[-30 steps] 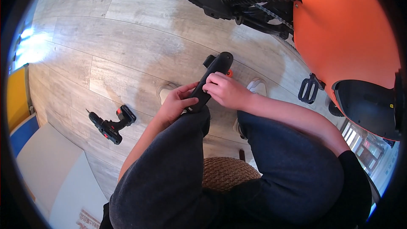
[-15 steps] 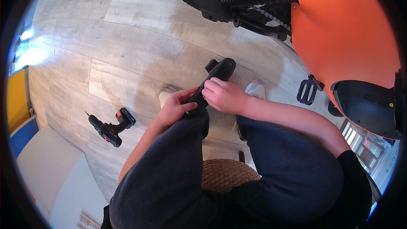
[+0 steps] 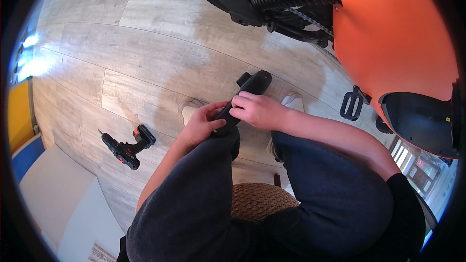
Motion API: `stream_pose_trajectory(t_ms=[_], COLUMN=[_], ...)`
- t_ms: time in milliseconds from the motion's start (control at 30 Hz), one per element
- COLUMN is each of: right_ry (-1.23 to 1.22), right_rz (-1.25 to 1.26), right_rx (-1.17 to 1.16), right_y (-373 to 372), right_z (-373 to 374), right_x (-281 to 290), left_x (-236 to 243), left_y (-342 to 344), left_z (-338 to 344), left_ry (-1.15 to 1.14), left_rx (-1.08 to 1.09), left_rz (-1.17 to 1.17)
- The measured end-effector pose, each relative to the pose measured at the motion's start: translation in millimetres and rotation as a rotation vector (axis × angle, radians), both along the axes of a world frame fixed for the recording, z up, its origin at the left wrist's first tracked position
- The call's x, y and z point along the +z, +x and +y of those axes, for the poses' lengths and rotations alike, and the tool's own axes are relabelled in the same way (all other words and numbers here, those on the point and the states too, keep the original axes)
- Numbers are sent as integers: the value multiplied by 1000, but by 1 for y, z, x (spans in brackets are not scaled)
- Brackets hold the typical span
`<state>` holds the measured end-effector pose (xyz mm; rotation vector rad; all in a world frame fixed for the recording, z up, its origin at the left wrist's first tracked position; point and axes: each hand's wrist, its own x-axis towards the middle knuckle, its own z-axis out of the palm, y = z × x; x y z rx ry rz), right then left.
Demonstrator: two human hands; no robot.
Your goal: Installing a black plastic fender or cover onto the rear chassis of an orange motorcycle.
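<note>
An elongated black plastic part (image 3: 256, 83), with a rounded end and a small block on its side, slants up from my left knee between both hands. My left hand (image 3: 206, 123) wraps round its lower section. On its upper face, my right hand (image 3: 255, 110) has bent fingers pressed together; whatever lies under those fingertips is hidden. A black cordless drill (image 3: 124, 149) with a bit fitted lies on the floor to the left of my left hand.
An orange and black vehicle (image 3: 388, 34) with a tire, spring, chain and pedal (image 3: 353, 103) fills the upper right. Curved pale boards (image 3: 58, 187) and blue and yellow panels (image 3: 19, 111) are at the lower left. A woven stool (image 3: 257, 201) shows between my legs on the wooden floor (image 3: 126, 48).
The black part has tipped slightly down and to the right at its upper end. Both my hands have shifted a little lower in view with it, keeping their places on it.
</note>
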<state>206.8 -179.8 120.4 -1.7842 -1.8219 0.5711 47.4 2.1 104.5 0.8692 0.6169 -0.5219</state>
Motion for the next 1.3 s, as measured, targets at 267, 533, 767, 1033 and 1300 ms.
stream_pose_trajectory(t_ms=[267,533,767,1033,1300], right_ry=[-18,-35,-11,-43,18], right_rz=[28,0,194,279,54], right_rx=[-44,-81,-100,-51,-55], right_y=[-7,-9,-4,-1,-15], right_z=[0,0,-3,-6,-3], right_x=[1,1,-6,-2,-2], left_x=[0,7,5,8,6], left_y=[-3,-1,-1,-4,-13], left_z=[2,2,3,7,5], left_ry=[-12,-10,-17,-122,-168], left_rx=[-23,-15,-33,-5,13], left_rz=[-52,-24,10,41,40])
